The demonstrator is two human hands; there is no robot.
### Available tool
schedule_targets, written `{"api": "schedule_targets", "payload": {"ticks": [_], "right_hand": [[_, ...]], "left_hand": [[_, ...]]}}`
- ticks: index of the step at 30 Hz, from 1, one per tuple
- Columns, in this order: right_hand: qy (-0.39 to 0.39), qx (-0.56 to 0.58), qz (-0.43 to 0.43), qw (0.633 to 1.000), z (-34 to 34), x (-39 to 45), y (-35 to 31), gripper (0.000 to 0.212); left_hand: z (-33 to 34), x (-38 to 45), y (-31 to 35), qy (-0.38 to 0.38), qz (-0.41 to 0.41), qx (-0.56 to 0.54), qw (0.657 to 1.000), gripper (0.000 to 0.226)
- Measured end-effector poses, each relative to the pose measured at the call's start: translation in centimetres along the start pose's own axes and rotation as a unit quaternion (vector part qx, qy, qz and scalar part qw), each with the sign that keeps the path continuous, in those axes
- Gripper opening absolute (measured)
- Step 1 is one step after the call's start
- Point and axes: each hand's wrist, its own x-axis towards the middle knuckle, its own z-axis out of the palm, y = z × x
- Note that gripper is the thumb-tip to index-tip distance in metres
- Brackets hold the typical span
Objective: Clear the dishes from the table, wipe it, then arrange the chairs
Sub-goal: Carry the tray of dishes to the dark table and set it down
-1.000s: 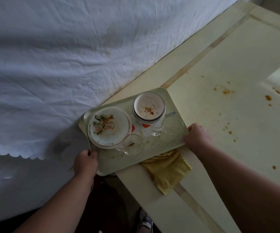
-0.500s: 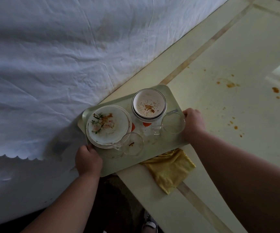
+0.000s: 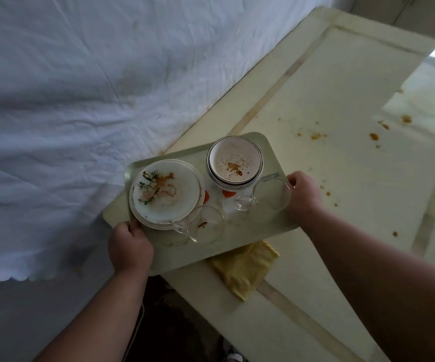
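A pale green tray (image 3: 258, 231) hangs over the near corner of the cream table (image 3: 341, 105). On it stand dirty white plates (image 3: 164, 194) with herb scraps, stacked white bowls (image 3: 234, 163) with orange crumbs, and two clear glass cups (image 3: 208, 223) (image 3: 271, 197). My left hand (image 3: 130, 246) grips the tray's near left edge. My right hand (image 3: 302, 194) grips its right edge beside one glass cup. A yellow cloth (image 3: 245, 267) lies on the table, partly under the tray.
Orange food spots (image 3: 315, 135) dot the tabletop to the right. A white cloth-covered surface (image 3: 67, 100) with a scalloped hem fills the left side, close to the table's edge. Dark floor (image 3: 174, 322) shows below between my arms.
My right hand has slid further along the tray's right edge, up beside the glass cup. The tray has shifted a little toward the white cloth side, and my view has swung right.
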Motion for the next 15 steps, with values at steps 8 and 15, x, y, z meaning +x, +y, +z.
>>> {"api": "schedule_targets", "payload": {"ticks": [8, 15], "right_hand": [[0.088, 0.026, 0.088, 0.992, -10.9, -5.1, 5.4, 0.012], [0.198, 0.085, 0.189, 0.958, -20.6, -14.0, 12.6, 0.011]], "left_hand": [[1.0, -3.6, 9.2, -0.081, 0.098, -0.002, 0.992, 0.035], [4.5, -10.7, 17.1, -0.189, 0.207, -0.008, 0.960, 0.035]]}}
